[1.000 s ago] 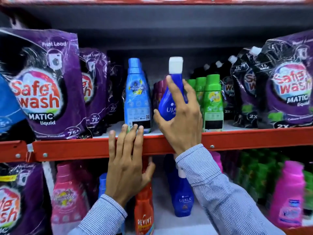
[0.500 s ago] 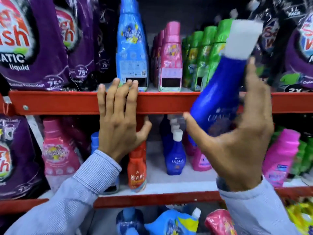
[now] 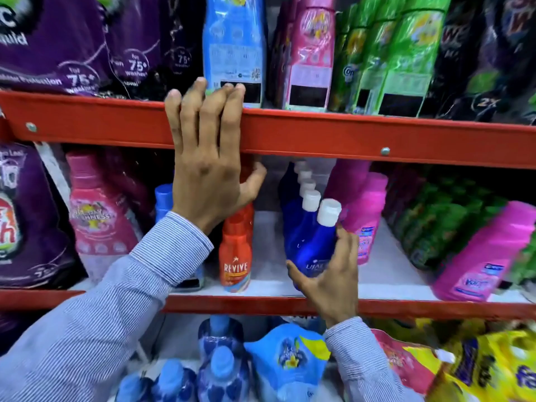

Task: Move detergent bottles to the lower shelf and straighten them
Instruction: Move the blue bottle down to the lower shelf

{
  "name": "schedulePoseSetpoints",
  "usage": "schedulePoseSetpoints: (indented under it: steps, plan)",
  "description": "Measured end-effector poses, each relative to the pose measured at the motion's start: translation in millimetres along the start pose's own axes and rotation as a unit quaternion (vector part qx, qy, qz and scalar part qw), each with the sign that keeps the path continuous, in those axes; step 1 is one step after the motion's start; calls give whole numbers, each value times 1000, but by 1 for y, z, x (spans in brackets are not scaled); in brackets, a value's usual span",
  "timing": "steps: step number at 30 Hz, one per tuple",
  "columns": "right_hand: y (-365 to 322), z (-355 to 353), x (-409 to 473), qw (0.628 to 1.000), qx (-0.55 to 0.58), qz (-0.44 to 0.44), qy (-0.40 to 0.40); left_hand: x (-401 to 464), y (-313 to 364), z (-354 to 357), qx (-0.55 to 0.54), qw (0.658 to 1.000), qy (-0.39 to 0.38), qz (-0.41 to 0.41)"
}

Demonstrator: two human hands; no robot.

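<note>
Right hand [image 3: 329,281] wraps blue bottle [image 3: 314,245] on lower shelf [image 3: 261,303] | bottle at front of blue row, cap tilted up-right, needs uprighting | left hand [image 3: 207,169] flat on upper rail [image 3: 319,134], holding nothing

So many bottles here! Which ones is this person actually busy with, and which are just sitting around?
In the job:
- dark blue bottle with white cap, in the right hand
- row of matching blue bottles behind it
- lower shelf

Just standing by:
- orange Revive bottle
- pink bottles
- purple pouches
- left hand, resting on the red shelf rail
</note>
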State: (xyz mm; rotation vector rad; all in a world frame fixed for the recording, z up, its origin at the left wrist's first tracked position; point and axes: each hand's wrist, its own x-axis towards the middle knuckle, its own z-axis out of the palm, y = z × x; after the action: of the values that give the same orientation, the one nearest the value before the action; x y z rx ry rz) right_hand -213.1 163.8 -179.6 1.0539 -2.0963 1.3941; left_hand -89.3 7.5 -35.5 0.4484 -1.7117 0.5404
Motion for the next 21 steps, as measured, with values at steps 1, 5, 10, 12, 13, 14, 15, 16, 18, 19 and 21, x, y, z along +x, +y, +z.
schedulePoseSetpoints:
  steps: [1, 5, 10, 12, 13, 14, 15, 16, 18, 19, 21]
  plan:
    - [3, 5, -1, 1000, -4, 5, -9, 0, 0, 0, 0, 1000, 0, 1]
    - [11, 17, -5, 999, -10, 26, -27, 0, 0, 0, 7, 1000, -3, 5]
    - [13, 21, -8, 999, -11, 29, -27, 0, -1, 1, 14, 1000, -6, 5]
    - [13, 22, -10, 999, -10, 27, -32, 0, -1, 1, 17, 1000, -8, 3]
    - [14, 22, -10, 999, -11, 26, -34, 0, -1, 1, 17, 1000, -12, 3]
    - [15, 22, -11, 999, -13, 25, -36, 1, -1, 1, 15, 1000, -17, 2]
    - [16, 21, -12, 999, -15, 22, -39, 0, -1, 0, 13, 1000, -20, 2]
    - [17, 20, -12, 999, -16, 19, -44, 0, 0, 0, 11, 1000, -23, 2]
    - [18, 15, -13, 998, -15, 13, -53, 1, 2, -2, 4, 1000, -27, -1]
    - [20, 11, -13, 998, -18, 9, -52, 1, 4, -4, -1, 1000, -30, -4]
    - [22, -2, -15, 999, -25, 7, -36, -1, 10, -10, -24, 999, -33, -20]
